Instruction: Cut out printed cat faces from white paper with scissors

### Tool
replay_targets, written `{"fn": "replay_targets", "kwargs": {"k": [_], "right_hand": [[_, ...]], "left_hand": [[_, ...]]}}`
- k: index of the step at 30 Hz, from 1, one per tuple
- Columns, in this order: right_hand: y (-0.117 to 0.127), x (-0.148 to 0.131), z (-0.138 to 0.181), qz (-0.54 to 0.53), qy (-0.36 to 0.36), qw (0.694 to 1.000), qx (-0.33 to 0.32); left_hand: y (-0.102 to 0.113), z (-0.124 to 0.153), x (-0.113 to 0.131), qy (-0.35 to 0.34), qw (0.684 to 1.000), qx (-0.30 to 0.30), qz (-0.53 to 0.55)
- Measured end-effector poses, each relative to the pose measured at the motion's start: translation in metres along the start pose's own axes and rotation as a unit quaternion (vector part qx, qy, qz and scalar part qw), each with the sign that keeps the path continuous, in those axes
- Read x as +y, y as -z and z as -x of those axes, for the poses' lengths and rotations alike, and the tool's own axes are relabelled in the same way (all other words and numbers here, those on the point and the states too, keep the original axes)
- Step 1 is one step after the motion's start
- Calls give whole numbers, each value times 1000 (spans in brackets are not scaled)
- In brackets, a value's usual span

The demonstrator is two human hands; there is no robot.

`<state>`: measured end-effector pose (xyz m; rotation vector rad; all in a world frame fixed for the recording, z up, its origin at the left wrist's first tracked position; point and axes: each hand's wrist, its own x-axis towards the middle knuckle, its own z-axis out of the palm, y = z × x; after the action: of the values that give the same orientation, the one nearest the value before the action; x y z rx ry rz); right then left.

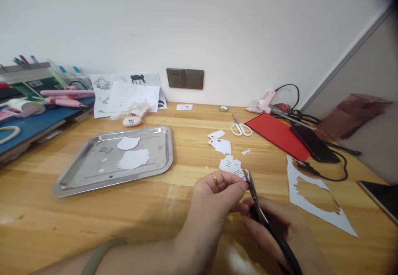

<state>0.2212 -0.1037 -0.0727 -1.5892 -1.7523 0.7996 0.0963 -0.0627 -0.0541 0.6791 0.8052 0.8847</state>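
Note:
Black-handled scissors (256,202) are in my right hand (280,229), its fingers wrapped round the handles, with the blades pointing away from me and slightly parted. My left hand (219,196) pinches a small piece of paper (246,175) at the blades, mostly hidden by the fingertips. Just beyond the fingertips lies a white paper cutout with black lines (229,164). Farther back are paper scraps (223,145). To the left, a metal tray (170,150) holds a cat-head cutout (128,143), another white cutout (133,159) and several tiny pieces.
White-handled scissors (241,129), a tape roll (223,109) and a pink glue gun (263,103) lie at the back. On the right are a red sheet (276,136), a black phone (314,143), cables and a cut-out paper frame (303,202). Printed drawings (133,94) lean on the wall.

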Motion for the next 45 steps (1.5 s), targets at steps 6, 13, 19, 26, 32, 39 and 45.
{"fn": "replay_targets", "kwargs": {"k": [6, 13, 19, 26, 32, 39, 45], "right_hand": [[1, -4, 0, 9, 1, 1000, 0], [1, -1, 2, 20, 7, 1000, 3], [0, 2, 0, 32, 5, 999, -16], [1, 1, 2, 12, 12, 1000, 10], [1, -1, 2, 21, 11, 1000, -2], [0, 3, 2, 4, -9, 1000, -3], [1, -2, 1, 12, -15, 998, 66]], "left_hand": [[-1, 1, 1, 7, 1000, 2, -4], [0, 1, 0, -5, 1000, -14, -6], [0, 0, 0, -7, 1000, -15, -6], [0, 0, 1, -4, 1000, -10, -2], [1, 0, 2, -1, 1000, -11, -2], [1, 0, 2, -14, 1000, -16, -1], [1, 1, 4, -18, 999, 16, -37]]}}
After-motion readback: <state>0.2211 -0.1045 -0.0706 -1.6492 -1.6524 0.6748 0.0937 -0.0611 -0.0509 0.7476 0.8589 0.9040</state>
